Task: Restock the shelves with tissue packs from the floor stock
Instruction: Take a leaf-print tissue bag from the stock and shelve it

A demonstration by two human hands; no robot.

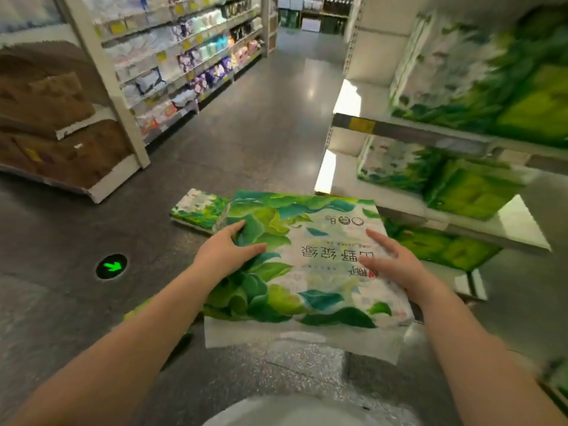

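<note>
White metal shelving [408, 130] at right, partly stocked with matching packs. Large green leaf-printed plastic tissue pack [301, 262] is held clear of the grey floor, carried flat, probably for shelving. A second pack [199, 210] lies beyond. Left hand [227, 250] curled over the left edge; right hand [396, 262] pressed flat, fingers straight.

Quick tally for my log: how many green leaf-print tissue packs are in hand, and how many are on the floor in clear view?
Tissue pack in hand, left hand and right hand on top of it: 1
Tissue pack on the floor, beyond it: 1
Total: 2
Shelf stock on the right is too blurred to count.
</note>
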